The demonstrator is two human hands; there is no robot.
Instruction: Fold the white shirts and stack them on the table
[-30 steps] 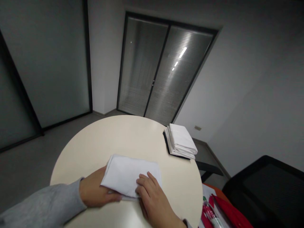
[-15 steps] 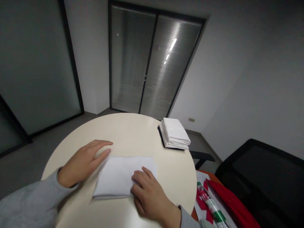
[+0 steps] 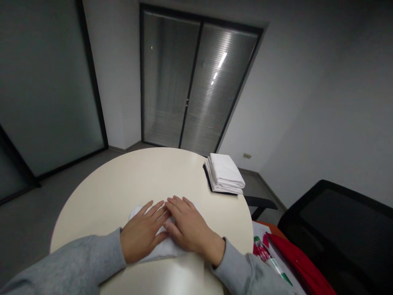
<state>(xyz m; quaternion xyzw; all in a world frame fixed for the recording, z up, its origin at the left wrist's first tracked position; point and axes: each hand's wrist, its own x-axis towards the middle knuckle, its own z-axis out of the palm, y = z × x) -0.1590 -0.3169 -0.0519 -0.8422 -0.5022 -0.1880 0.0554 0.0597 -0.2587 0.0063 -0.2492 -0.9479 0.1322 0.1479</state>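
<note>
A folded white cloth [image 3: 164, 250] lies on the round cream table [image 3: 123, 180] in front of me, mostly covered by my hands. My left hand [image 3: 145, 231] rests palm down on its left part, fingers stretched out. On the right part lies my right hand [image 3: 187, 225], also flat with fingers extended. The fingertips of both hands meet near the cloth's middle. Whether the cloth is a garment or a towel cannot be made out.
A stack of folded white cloths [image 3: 225, 172] with a dark layer at its base stands at the table's far right edge. Right of the table are a black mesh chair [image 3: 340, 229], a red item [image 3: 301, 260] and a clear-wrapped roll [image 3: 270, 258].
My left hand has come from beside the cloth's far left corner onto the cloth. My right hand has moved slightly up and left, its curled fingers now straight.
</note>
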